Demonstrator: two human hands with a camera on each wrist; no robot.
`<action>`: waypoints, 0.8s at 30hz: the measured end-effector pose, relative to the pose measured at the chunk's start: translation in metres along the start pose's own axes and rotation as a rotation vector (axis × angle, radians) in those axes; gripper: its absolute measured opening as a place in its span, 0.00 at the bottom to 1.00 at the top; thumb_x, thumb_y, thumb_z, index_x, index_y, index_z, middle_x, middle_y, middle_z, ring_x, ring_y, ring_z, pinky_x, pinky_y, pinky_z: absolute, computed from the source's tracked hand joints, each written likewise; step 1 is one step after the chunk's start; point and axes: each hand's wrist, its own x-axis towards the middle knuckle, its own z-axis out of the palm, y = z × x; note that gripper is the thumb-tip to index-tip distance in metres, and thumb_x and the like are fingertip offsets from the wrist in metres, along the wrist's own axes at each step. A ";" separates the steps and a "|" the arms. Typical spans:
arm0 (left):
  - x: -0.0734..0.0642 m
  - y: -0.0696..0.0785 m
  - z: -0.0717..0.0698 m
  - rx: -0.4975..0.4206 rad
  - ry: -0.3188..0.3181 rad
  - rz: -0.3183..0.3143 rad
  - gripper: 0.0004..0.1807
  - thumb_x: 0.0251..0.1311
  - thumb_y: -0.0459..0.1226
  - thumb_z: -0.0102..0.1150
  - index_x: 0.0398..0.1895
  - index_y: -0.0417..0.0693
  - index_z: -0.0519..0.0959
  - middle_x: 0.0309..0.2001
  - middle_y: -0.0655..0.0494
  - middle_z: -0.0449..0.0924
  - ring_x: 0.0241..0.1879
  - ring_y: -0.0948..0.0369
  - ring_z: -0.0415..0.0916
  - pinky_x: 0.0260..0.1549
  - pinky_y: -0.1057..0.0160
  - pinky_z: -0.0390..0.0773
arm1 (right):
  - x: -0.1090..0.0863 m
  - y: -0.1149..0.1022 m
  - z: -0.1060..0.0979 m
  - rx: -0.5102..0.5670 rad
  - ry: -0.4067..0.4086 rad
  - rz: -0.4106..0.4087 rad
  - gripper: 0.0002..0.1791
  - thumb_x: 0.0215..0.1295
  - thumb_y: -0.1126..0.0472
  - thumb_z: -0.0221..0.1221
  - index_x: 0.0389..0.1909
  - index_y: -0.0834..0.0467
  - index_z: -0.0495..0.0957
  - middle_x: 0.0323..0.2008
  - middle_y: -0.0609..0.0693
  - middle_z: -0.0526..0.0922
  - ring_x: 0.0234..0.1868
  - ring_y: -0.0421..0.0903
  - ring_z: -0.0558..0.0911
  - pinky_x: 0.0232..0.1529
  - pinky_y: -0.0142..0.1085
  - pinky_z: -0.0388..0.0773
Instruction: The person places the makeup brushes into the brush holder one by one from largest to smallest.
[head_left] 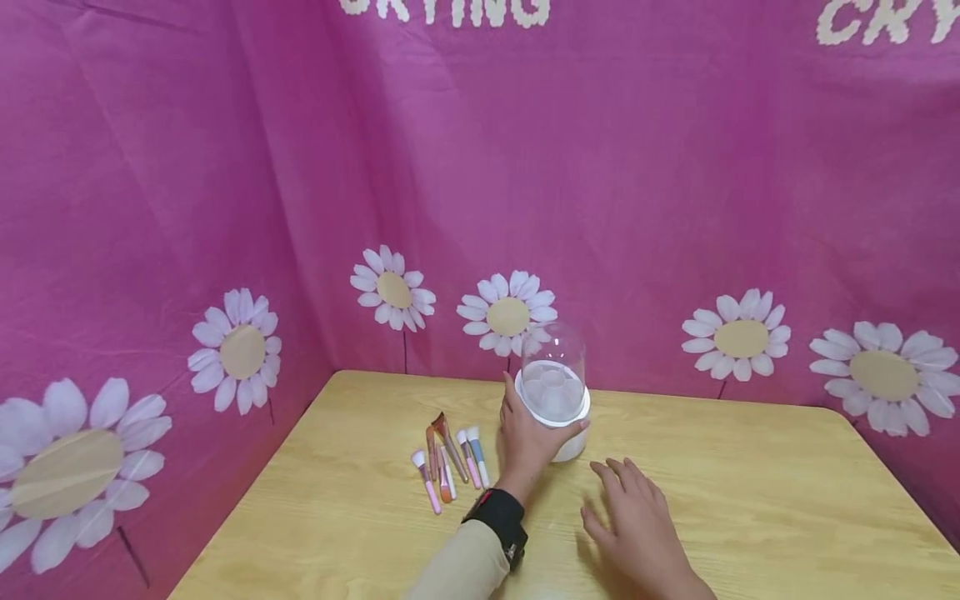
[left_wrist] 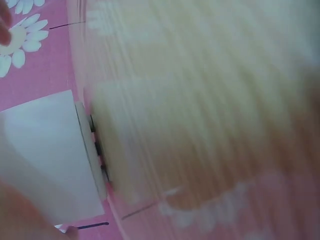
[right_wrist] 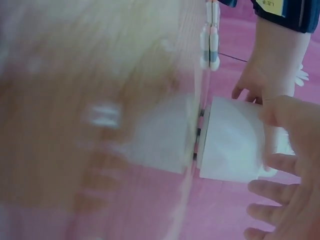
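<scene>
A white round makeup brush holder (head_left: 573,447) with a clear domed lid (head_left: 555,346) stands on the table, and divided compartments show through the dome. My left hand (head_left: 525,437) grips it from the near left side, thumb across the front and fingers along the left. In the right wrist view the white holder (right_wrist: 232,142) stands on small dark feet. My right hand (head_left: 636,529) hovers to the right and nearer, apart from the holder, fingers spread and holding nothing. Several makeup brushes (head_left: 450,460) lie left of the holder.
The light wood table (head_left: 750,483) ends at the back against a pink cloth (head_left: 630,208) printed with white daisies. Another cloth wall (head_left: 150,208) closes the left side. A black band (head_left: 498,521) sits on the left wrist.
</scene>
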 end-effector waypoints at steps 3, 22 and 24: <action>-0.002 -0.006 -0.003 -0.070 -0.014 -0.018 0.73 0.27 0.60 0.85 0.79 0.53 0.51 0.67 0.44 0.69 0.64 0.48 0.72 0.59 0.48 0.76 | -0.002 -0.007 0.003 0.032 0.021 0.016 0.30 0.57 0.57 0.70 0.59 0.63 0.76 0.57 0.64 0.79 0.62 0.67 0.74 0.55 0.67 0.71; -0.005 -0.008 -0.042 -0.020 -0.278 0.103 0.67 0.34 0.57 0.84 0.76 0.53 0.52 0.65 0.51 0.71 0.61 0.56 0.74 0.57 0.54 0.78 | 0.110 -0.020 -0.007 0.504 0.132 0.107 0.67 0.51 0.57 0.77 0.82 0.52 0.40 0.74 0.68 0.53 0.72 0.67 0.60 0.65 0.70 0.62; -0.007 -0.008 -0.046 -0.031 -0.306 0.111 0.67 0.35 0.55 0.84 0.76 0.53 0.51 0.65 0.52 0.70 0.61 0.57 0.73 0.58 0.55 0.77 | 0.117 -0.025 -0.004 0.502 0.133 0.127 0.68 0.50 0.57 0.78 0.82 0.52 0.39 0.74 0.68 0.54 0.71 0.67 0.61 0.64 0.69 0.63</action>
